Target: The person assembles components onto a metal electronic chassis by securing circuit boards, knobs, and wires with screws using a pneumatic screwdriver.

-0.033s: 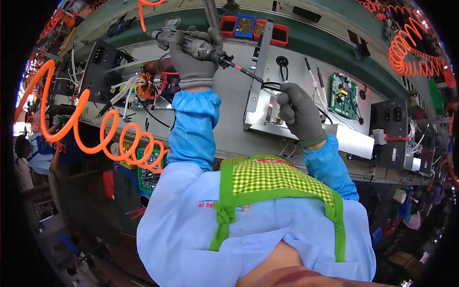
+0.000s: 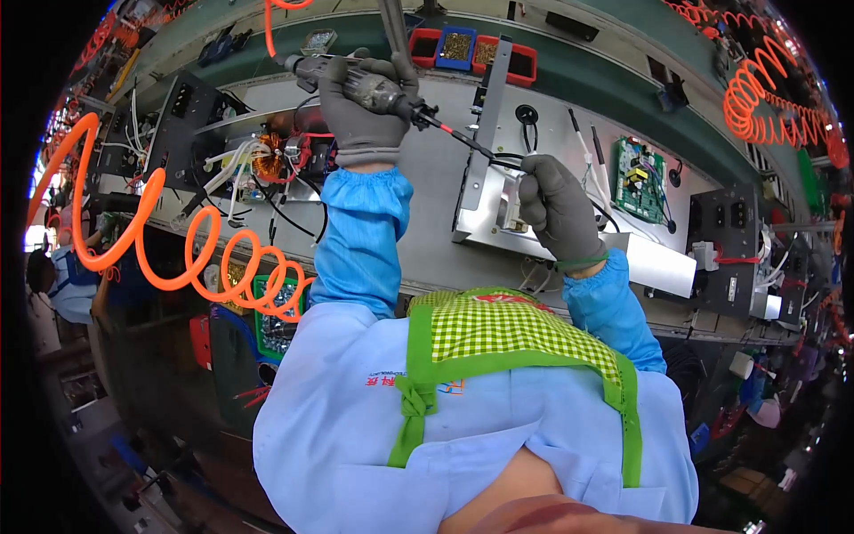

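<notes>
In my gloved left hand (image 2: pixel 366 107) is a dark power screwdriver (image 2: pixel 378 93), gripped around its body. Its long shaft, with a red band, points down and right to the upright metal flange (image 2: pixel 484 133) of a sheet-metal chassis (image 2: pixel 481 214). My gloved right hand (image 2: pixel 559 209) is curled closed just right of the flange. A black cable (image 2: pixel 507 160) runs from near the shaft's tip to its fingers. The fingertips hide the exact grip. Beside that hand, a green circuit board (image 2: pixel 640 182) is mounted on the metal plate.
Small red and blue bins (image 2: pixel 456 49) of hardware stand behind the chassis. An orange coiled hose (image 2: pixel 205 240) hangs at left, another coil (image 2: pixel 756 98) at far right. Left of my forearm lies a wired assembly with a copper coil (image 2: pixel 267 160). A black panel (image 2: pixel 725 233) stands at right.
</notes>
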The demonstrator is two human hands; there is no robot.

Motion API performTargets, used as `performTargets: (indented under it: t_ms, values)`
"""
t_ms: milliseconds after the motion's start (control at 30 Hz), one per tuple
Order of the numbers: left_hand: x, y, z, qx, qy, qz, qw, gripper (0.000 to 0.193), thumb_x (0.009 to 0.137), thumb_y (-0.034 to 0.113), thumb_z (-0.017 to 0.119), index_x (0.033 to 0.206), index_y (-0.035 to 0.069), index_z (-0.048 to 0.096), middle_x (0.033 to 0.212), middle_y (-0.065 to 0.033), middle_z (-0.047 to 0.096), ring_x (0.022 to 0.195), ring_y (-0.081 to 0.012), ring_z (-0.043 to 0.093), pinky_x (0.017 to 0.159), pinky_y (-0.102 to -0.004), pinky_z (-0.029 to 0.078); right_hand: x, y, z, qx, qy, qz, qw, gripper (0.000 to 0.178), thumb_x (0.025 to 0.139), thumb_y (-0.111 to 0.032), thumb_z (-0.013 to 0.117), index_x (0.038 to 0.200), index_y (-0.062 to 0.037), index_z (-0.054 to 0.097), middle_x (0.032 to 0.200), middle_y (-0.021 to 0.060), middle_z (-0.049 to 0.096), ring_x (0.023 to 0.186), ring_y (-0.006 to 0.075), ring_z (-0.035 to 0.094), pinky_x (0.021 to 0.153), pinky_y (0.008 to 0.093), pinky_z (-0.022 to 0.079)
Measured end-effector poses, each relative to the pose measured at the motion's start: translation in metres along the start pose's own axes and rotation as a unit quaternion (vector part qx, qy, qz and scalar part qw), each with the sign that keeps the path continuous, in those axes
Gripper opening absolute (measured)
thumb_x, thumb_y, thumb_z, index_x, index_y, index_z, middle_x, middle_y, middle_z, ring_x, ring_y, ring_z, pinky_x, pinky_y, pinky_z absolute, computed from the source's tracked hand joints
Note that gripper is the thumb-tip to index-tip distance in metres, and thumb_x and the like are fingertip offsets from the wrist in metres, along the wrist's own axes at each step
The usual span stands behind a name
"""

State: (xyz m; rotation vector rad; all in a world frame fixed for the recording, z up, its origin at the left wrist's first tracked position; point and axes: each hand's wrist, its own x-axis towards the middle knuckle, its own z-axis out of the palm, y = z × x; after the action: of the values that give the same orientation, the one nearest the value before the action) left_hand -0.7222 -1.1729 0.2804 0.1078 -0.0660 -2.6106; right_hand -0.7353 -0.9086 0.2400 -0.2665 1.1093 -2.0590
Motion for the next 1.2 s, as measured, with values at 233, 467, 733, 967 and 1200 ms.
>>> performTargets:
  t_ms: [233,467,733,967,1200]
  values:
    - [0.003,-0.01,-0.005,0.032,0.003,0.009,0.999,0.021,0.081,0.02,0.066,0.088,0.003,0.056,0.073,-0.0015,0.056,0.071,-0.0179,0.058,0.086,-0.0432,0.051,0.011,-0.011,0.031,-0.202,0.079,-0.053,0.975,0.027,0.091,-0.02,0.059,0.109,-0.0001,0.059,0.079,0.0025,0.061,0.059,0.0034,0.049,0.051,0.0189,0.039]
    - [0.009,-0.012,-0.006,0.028,0.023,0.026,0.999,0.022,0.081,0.021,0.065,0.093,0.004,0.057,0.073,-0.002,0.057,0.073,-0.0184,0.06,0.085,-0.0424,0.051,0.017,-0.007,0.034,-0.458,0.089,-0.202,0.861,0.024,0.084,-0.018,0.067,0.1,0.0,0.063,0.08,0.009,0.066,0.067,0.0158,0.063,0.059,0.0272,0.049]
    - [0.013,-0.016,-0.012,0.027,0.028,-0.004,0.999,0.022,0.082,0.023,0.064,0.089,0.003,0.057,0.074,-0.0053,0.057,0.071,-0.0194,0.06,0.084,-0.0413,0.053,0.022,0.001,0.034,-0.564,0.132,-0.329,0.746,0.026,0.076,-0.021,0.076,0.091,-0.003,0.065,0.077,0.0109,0.066,0.064,0.0207,0.064,0.057,0.0297,0.049]
    - [0.009,-0.02,-0.012,0.043,0.026,0.022,0.999,0.022,0.082,0.024,0.063,0.087,0.003,0.057,0.075,-0.0077,0.058,0.067,-0.0191,0.06,0.082,-0.04,0.054,0.026,0.007,0.03,-0.559,0.142,-0.369,0.729,0.024,0.075,-0.02,0.076,0.089,-0.0042,0.064,0.073,0.0093,0.065,0.06,0.0197,0.063,0.054,0.0288,0.048]
    - [0.002,-0.023,-0.011,0.061,0.03,0.047,0.997,0.021,0.083,0.024,0.062,0.091,0.004,0.058,0.077,-0.0048,0.055,0.071,-0.0179,0.06,0.084,-0.04,0.053,0.026,0.0,0.032,-0.61,0.123,-0.385,0.681,0.021,0.077,-0.018,0.074,0.088,-0.0041,0.063,0.072,0.0101,0.064,0.058,0.0221,0.062,0.051,0.0303,0.047]
